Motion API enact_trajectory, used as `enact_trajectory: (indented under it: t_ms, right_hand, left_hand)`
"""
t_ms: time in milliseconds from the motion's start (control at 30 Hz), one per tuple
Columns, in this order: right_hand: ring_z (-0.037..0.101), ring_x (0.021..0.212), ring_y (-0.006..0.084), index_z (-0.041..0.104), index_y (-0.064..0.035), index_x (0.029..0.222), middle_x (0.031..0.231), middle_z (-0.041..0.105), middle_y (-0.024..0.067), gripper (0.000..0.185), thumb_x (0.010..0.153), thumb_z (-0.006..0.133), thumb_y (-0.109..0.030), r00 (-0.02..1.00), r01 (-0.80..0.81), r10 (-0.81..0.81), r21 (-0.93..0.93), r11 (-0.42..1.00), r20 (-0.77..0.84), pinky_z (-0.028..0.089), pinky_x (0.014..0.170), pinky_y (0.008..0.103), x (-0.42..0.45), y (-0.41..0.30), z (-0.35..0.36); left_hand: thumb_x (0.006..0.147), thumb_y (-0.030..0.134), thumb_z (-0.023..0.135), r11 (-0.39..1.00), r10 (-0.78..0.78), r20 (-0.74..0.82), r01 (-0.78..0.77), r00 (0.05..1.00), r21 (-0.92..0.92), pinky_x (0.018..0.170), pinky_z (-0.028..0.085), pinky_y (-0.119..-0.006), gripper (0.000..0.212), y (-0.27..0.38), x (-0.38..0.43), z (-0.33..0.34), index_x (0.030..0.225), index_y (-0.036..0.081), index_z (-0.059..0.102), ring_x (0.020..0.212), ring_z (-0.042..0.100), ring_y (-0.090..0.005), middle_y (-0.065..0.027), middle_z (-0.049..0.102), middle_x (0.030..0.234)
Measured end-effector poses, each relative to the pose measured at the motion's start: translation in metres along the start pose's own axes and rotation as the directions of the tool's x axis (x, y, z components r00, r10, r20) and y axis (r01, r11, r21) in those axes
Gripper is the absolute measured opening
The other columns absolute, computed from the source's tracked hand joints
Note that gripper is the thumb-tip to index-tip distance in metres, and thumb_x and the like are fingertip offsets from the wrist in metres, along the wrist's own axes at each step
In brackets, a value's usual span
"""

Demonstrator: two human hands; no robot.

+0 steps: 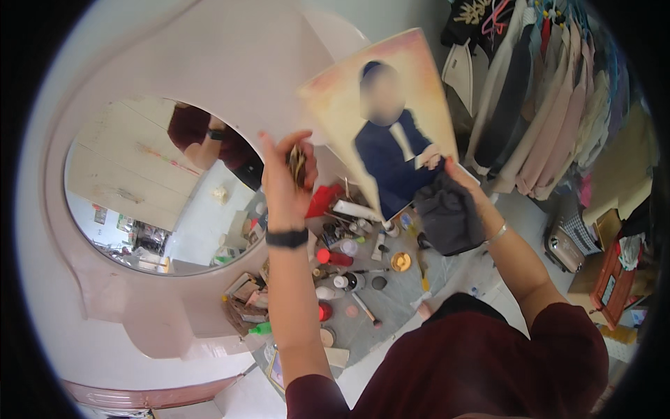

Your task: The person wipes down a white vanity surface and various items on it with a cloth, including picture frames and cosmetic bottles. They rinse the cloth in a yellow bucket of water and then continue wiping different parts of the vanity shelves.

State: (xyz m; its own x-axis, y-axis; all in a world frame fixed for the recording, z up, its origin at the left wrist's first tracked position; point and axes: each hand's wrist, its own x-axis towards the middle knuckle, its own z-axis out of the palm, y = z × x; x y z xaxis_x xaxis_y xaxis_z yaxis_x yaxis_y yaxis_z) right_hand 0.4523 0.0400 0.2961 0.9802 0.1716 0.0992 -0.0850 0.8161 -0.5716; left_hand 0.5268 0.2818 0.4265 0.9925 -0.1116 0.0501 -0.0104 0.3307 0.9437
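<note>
My left hand [290,173], with a dark band at its wrist, is raised over the dressing table and curls around a small brown and gold object [297,165] that I cannot name for sure. In my right hand [463,180], a large portrait print [335,115] of a seated person in a dark blue suit is gripped at its lower edge. A dark grey cloth pouch [450,220] hangs from the same hand, below the print. A silver bangle circles that wrist.
Below the hands, a grey tabletop [387,309] bears bottles, a makeup brush [367,310], a red-capped bottle [334,257] and a wicker basket [235,314]. An oval mirror [131,183] stands at left. Hanging clothes [544,115] and a suitcase [564,249] are at right.
</note>
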Motion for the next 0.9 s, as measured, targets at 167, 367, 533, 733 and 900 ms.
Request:
enact_trajectory:
  t_ms: [167,367,533,733,900]
  right_hand:
    - [0.053,0.094,0.0163,0.048,-0.0037,0.103,0.104,0.050,0.0078,0.032,0.094,0.040,-0.034,0.950,0.290,-0.263,-0.165,0.943,0.170,0.044,0.084,0.0294,0.011,-0.016,-0.059]
    - [0.049,0.098,0.0150,0.046,-0.0029,0.107,0.103,0.050,0.0067,0.031,0.096,0.036,-0.030,0.910,0.414,-0.393,-0.244,0.877,0.133,0.039,0.090,0.0292,-0.042,-0.025,-0.074]
    - [0.052,0.096,0.0137,0.046,-0.0027,0.113,0.105,0.052,0.0058,0.031,0.096,0.038,-0.027,0.942,0.220,-0.221,-0.029,0.975,-0.252,0.043,0.087,0.0290,-0.080,-0.027,-0.091]
    - [0.052,0.095,0.0132,0.047,-0.0031,0.111,0.103,0.053,0.0050,0.032,0.095,0.040,-0.030,0.922,0.119,-0.099,0.032,0.992,-0.375,0.043,0.086,0.0281,-0.095,-0.022,-0.105]
    - [0.052,0.102,0.0147,0.045,-0.0033,0.116,0.110,0.054,0.0065,0.037,0.094,0.041,-0.033,0.956,0.146,-0.135,0.023,0.989,-0.261,0.042,0.090,0.0293,-0.091,-0.018,-0.096]
  left_hand:
    - [0.092,0.033,0.045,0.981,-0.172,0.200,0.148,0.965,0.129,0.045,0.032,-0.020,0.037,0.005,0.116,-0.022,0.105,-0.001,0.051,0.061,0.043,-0.0102,-0.0021,0.048,0.077]
    - [0.082,0.016,0.057,0.684,-0.048,0.345,-0.221,0.937,0.695,0.050,0.040,-0.023,0.029,-0.025,0.185,0.001,0.107,0.001,0.054,0.069,0.051,-0.0097,-0.0055,0.055,0.081]
    - [0.078,0.012,0.059,0.064,0.160,0.627,-0.641,0.763,0.764,0.059,0.046,-0.029,0.026,-0.050,0.203,0.000,0.103,0.004,0.059,0.073,0.058,-0.0149,-0.0082,0.061,0.083]
    - [0.074,0.009,0.064,0.211,0.190,0.534,-0.566,0.824,0.797,0.072,0.047,-0.037,0.026,-0.024,0.200,-0.009,0.098,0.001,0.061,0.078,0.060,-0.0333,-0.0160,0.063,0.087]
    - [0.073,0.011,0.065,-0.348,0.364,0.801,-0.728,0.476,0.591,0.072,0.046,-0.039,0.018,-0.009,0.176,-0.014,0.088,0.002,0.064,0.086,0.057,-0.0318,-0.0152,0.060,0.095]
